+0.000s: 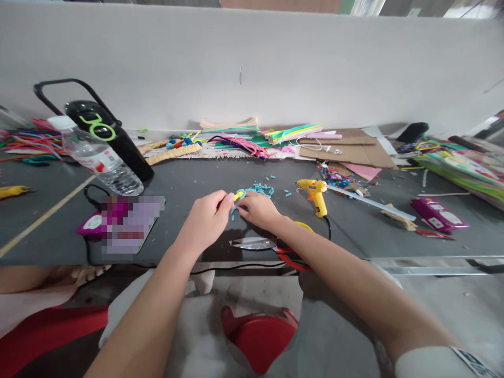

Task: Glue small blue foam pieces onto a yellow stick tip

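Pale fabric sleeve (429,362) nearest, right arm, dark-and-white patch at the edge. Both forearms bare, reaching forward over a flat, matte grey tabletop (177,173). Below the edge, between the arms: red seat (260,336), smooth, curved, hard-looking.

Scissors (254,243) just in from the table edge: bright metal blades pointing left, red-orange handles partly under the right forearm.

Left hand (208,218): thumb and forefinger closed in a pinch on a yellow-and-blue piece (238,196). Right hand (260,210): fingers curled in beside the piece's blue end; can't tell if they grip it or only touch.

Piece sits between the two hands, above the tabletop. Small, slim, bright yellow with a light-blue curved part at the top. Too small to read surface texture; most of the rest is hidden by fingers.

Just beyond: blue clippings (262,188), short stubby cylinders, loose scatter. Right of them, glue gun (315,197), yellow molded body, orange trigger, translucent glue stick (370,202) out the back.

Left: clear ribbed plastic bottle (102,160), white cap, touching or overlapping a black tumbler (128,149); can't tell which.

Farther back: fuzzy-looking stem bundles (295,133), flat brown cardboard (346,152), then a plain white partition (244,52).
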A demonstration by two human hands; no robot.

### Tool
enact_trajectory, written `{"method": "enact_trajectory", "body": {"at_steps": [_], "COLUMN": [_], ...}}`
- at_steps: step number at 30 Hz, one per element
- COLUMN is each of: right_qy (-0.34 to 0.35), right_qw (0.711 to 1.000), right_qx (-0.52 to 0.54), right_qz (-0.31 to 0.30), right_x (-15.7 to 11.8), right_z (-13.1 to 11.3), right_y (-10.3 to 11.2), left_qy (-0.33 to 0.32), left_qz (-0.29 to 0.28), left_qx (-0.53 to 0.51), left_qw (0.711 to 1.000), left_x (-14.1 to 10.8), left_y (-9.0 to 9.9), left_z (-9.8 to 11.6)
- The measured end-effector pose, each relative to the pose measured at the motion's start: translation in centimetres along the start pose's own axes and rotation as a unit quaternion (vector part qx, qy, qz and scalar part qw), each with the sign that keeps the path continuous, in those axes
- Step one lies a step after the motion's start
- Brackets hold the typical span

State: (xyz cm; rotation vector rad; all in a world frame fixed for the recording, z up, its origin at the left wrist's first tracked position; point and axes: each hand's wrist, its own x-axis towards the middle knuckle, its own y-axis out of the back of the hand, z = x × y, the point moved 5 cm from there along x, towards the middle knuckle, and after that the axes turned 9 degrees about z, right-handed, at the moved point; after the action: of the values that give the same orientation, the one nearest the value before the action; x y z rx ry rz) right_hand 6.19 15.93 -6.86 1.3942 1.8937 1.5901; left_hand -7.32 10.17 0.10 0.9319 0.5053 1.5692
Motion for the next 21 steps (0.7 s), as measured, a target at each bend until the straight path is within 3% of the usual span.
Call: {"method": "enact_trajectory", "body": {"at_steps": [11, 21], "right_qy": [0.014, 0.071], "right_qw": [1.000, 0.997], "right_qx": [0.014, -0.019], "right_qz": [0.010, -0.006], "right_x": [-0.2, 0.1], "right_z": [0.9, -0.3], "right_y": [0.7, -0.7], "left_qy": [0.034, 0.027], "left_qz": [0.015, 0.018], "left_qx": [-0.026, -0.025], "left_qw": [0.999, 0.999], "left_x": [-0.1, -0.1], "left_y": [1.1, 1.2], "left_z": [-0.7, -0.5]}}
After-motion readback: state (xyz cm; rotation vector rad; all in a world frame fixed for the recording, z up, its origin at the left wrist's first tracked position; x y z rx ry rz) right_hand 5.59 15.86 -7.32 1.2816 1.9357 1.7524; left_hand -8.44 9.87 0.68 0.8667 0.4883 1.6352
